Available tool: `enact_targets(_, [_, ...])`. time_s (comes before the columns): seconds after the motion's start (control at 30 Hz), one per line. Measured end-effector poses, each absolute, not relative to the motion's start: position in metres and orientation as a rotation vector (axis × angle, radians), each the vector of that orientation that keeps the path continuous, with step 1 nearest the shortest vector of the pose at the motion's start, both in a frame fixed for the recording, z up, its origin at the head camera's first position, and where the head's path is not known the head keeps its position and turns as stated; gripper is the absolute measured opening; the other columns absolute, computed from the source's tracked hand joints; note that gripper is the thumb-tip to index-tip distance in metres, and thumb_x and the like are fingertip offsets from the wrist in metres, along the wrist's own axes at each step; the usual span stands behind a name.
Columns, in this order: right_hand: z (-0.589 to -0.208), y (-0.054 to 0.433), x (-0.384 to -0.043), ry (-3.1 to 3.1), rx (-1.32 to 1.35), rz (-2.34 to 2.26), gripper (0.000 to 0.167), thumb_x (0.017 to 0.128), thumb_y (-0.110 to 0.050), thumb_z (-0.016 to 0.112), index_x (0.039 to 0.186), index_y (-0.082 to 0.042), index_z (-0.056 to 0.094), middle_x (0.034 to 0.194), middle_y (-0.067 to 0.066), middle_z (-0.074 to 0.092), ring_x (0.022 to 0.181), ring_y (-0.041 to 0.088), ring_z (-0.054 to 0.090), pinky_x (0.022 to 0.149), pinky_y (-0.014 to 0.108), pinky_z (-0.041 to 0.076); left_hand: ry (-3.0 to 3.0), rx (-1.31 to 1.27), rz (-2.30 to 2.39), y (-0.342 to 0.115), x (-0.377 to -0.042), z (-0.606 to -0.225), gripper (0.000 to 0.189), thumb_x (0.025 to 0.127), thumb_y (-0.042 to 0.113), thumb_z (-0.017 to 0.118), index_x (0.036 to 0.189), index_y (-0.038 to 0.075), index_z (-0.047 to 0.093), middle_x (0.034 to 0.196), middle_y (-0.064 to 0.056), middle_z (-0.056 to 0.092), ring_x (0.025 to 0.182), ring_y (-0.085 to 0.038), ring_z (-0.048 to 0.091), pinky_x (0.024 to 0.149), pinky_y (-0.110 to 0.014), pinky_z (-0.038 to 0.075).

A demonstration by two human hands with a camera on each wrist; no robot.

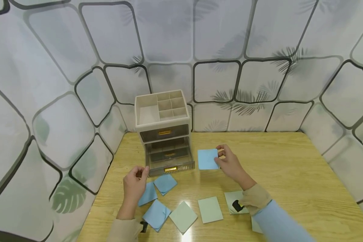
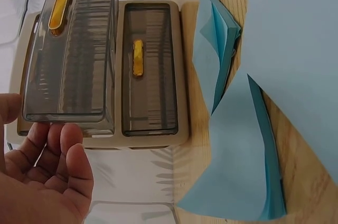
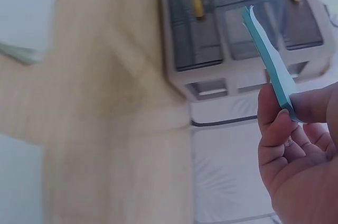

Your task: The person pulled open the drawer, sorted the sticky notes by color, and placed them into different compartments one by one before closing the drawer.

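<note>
The right hand (image 1: 232, 166) pinches a blue sticky-note pad (image 1: 207, 159) by one edge, holding it above the table (image 1: 284, 161) at 3 o'clock from the pulled-out middle drawer (image 1: 186, 166). With so narrow a hold, the pad could twist or drop, and its parted far sheets might snag on the drawer's rim if brought in askew. The left hand (image 1: 134, 185) is curled at the drawer's 8 o'clock corner; whether it truly grasps the wall I cannot tell. A hard pull there could tip the organizer (image 1: 163, 123), and a dipping right sleeve (image 1: 281, 218) could scatter the green sticky-note pads (image 1: 210, 210) around 5 o'clock.
</note>
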State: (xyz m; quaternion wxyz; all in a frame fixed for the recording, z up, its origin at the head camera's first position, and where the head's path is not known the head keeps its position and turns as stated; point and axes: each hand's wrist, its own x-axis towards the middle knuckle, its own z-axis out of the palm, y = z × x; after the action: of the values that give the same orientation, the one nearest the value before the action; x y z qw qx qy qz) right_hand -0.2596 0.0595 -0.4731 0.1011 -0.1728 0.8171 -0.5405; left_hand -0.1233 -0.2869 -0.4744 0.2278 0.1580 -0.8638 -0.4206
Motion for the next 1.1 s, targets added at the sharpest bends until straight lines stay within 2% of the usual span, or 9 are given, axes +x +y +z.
enact_targets(0.17, [-0.449, 0.055, -0.266, 2.403, -0.479, -1.662, 0.040, 0.110, -0.008, 0.057, 0.147, -0.006, 0.041, 0.116, 0.019, 0.060, 0.088, 0.021, 0.071, 0.063, 0.028, 0.050, -2.387, 0.424, -1.163, -0.287, -0.123, -0.474, 0.022, 0.103, 0.021, 0.071, 0.091, 0.002, 0.073, 0.082, -0.012, 0.075, 0.077, -0.011, 0.065, 0.068, -0.019, 0.051])
enact_targets(0.3, [-0.435, 0.046, -0.267, 2.359, -0.488, -1.701, 0.041, 0.109, -0.007, 0.057, 0.147, -0.005, 0.042, 0.116, 0.019, 0.060, 0.081, 0.022, 0.067, 0.062, 0.028, 0.049, -2.387, 0.409, -1.168, -0.286, -0.124, -0.474, 0.022, 0.103, 0.020, 0.071, 0.091, 0.002, 0.073, 0.082, -0.012, 0.075, 0.076, -0.009, 0.065, 0.067, -0.019, 0.051])
enact_targets(0.47, [-0.422, 0.026, -0.266, 2.328, -0.545, -1.703, 0.042, 0.109, -0.008, 0.058, 0.149, -0.006, 0.043, 0.114, 0.017, 0.059, 0.072, 0.018, 0.063, 0.060, 0.028, 0.049, -2.378, 0.404, -1.167, -0.286, -0.123, -0.473, 0.022, 0.103, 0.020, 0.071, 0.091, 0.002, 0.073, 0.082, -0.011, 0.075, 0.076, -0.005, 0.064, 0.066, -0.019, 0.050])
enact_targets(0.7, [-0.412, -0.003, -0.264, 2.331, -0.726, -1.651, 0.047, 0.108, -0.004, 0.058, 0.153, -0.005, 0.047, 0.115, 0.019, 0.058, 0.062, 0.013, 0.057, 0.060, 0.026, 0.050, -2.380, 0.419, -1.218, -0.287, -0.122, -0.475, 0.019, 0.097, 0.018, 0.079, 0.090, 0.003, 0.071, 0.083, -0.011, 0.074, 0.075, 0.000, 0.060, 0.065, -0.017, 0.050])
enact_targets(0.97, [-0.410, -0.025, -0.264, 2.390, -0.794, -1.559, 0.042, 0.107, -0.004, 0.059, 0.149, -0.004, 0.052, 0.115, 0.019, 0.062, 0.061, 0.012, 0.052, 0.059, 0.024, 0.044, -2.379, 0.410, -1.221, -0.286, -0.120, -0.475, 0.019, 0.096, 0.018, 0.081, 0.090, 0.003, 0.070, 0.083, -0.011, 0.073, 0.075, 0.001, 0.060, 0.065, -0.017, 0.050])
enact_targets(1.1, [-0.409, -0.033, -0.267, 2.442, -0.836, -1.497, 0.038, 0.106, -0.004, 0.060, 0.144, -0.004, 0.055, 0.109, 0.016, 0.064, 0.058, 0.011, 0.048, 0.057, 0.023, 0.041, -2.361, 0.397, -1.199, -0.286, -0.120, -0.475, 0.019, 0.095, 0.016, 0.081, 0.088, 0.002, 0.070, 0.081, -0.012, 0.074, 0.074, 0.002, 0.060, 0.064, -0.017, 0.051])
